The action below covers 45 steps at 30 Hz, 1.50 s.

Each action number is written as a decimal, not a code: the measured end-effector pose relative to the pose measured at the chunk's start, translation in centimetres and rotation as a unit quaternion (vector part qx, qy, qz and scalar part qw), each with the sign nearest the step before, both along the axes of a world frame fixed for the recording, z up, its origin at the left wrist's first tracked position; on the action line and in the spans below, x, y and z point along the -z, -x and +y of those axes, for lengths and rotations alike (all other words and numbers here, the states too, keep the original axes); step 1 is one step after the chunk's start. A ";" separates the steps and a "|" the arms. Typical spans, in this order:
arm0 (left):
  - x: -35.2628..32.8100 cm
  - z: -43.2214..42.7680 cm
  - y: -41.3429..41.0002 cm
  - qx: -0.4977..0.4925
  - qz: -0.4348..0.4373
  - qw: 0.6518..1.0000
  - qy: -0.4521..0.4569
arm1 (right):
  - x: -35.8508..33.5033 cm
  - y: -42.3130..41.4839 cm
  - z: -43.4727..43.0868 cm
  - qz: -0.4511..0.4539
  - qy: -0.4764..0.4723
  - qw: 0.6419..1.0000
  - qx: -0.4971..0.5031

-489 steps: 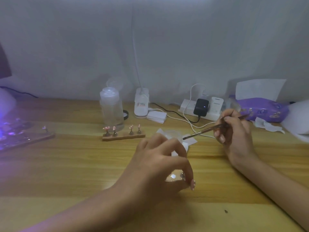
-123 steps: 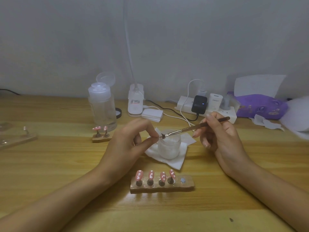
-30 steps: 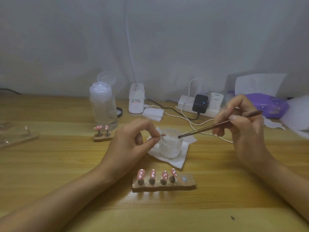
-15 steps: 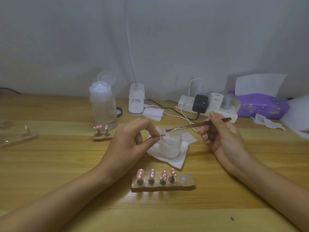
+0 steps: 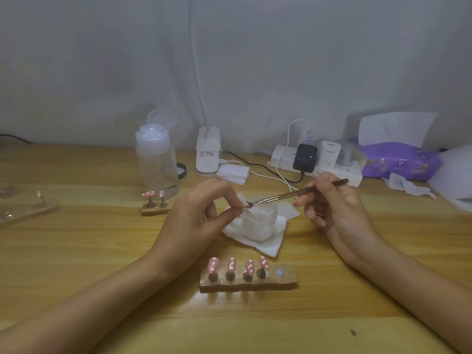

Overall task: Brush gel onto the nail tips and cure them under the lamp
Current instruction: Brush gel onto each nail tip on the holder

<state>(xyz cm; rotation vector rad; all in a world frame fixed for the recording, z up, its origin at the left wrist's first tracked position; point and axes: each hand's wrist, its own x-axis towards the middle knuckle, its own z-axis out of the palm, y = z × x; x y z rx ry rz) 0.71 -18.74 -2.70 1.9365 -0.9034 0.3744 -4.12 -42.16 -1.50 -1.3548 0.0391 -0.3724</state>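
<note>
1. Pinching a single nail tip (image 5: 244,203) between thumb and forefinger, the left hand (image 5: 201,221) holds it just above the open gel jar (image 5: 259,219). I judge this steadies the tip at brush height and lets any drip fall back into the jar. The hand hides most of the tip.
2. The right hand (image 5: 337,208) is clamped pen-style on the thin brush (image 5: 293,194), gripping well back on the handle. The bristle end meets the pinched tip, a hold suited to fine, light strokes.
3. The jar stands on a folded white wipe (image 5: 268,242), probably to catch spills and spare the wooden counter (image 5: 76,251).
4. Nearest the person, a wooden holder (image 5: 288,281) carries four pink dotted nail tips (image 5: 231,265) upright in a row on pegs (image 5: 212,277). Its fifth spot (image 5: 280,273), at the right end, is bare and is likely where the held tip belongs. The pegs let wet faces touch nothing.
5. A smaller holder (image 5: 154,209) with two pink tips stands farther back, just in front of a clear pump bottle (image 5: 157,162).
6. No curing lamp can be identified for certain. A white gooseneck lamp base (image 5: 208,154) stands at the back of the counter, and curing of this tip seems not yet begun.
</note>
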 end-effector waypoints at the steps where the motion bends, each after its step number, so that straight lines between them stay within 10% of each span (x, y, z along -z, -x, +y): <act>1: 0.0 0.0 0.0 -0.003 -0.003 1.000 -0.003 | 0.0 0.0 0.0 0.002 0.001 1.000 0.006; 45: 0.2 0.0 0.0 0.008 0.015 1.000 0.013 | 0.1 0.1 -0.2 -0.019 -0.005 1.000 -0.005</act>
